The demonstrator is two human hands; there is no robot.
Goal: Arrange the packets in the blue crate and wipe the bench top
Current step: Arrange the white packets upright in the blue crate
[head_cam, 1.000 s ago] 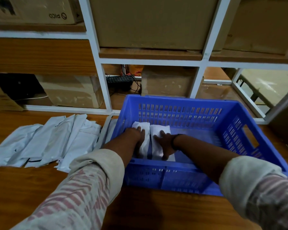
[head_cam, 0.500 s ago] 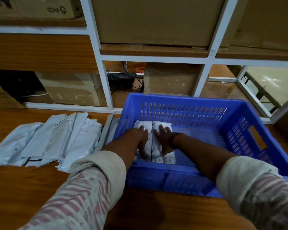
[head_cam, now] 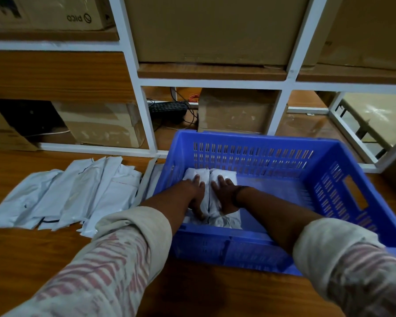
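Both hands are inside the blue crate (head_cam: 249,138), at its left end. The left hand (head_cam: 195,191) and right hand (head_cam: 224,193) lie flat with fingers extended, pressing two white packets (head_cam: 225,176) set side by side on the crate floor. Loose packets (head_cam: 78,197) lie spread on the table (head_cam: 32,259), left of the crate.

The left hand (head_cam: 195,191) and right hand (head_cam: 225,193) cover much of the two packets (head_cam: 227,176) in the blue crate (head_cam: 249,136).

Wooden bench (head_cam: 21,259); blue crate (head_cam: 256,255); loose packets (head_cam: 73,195)
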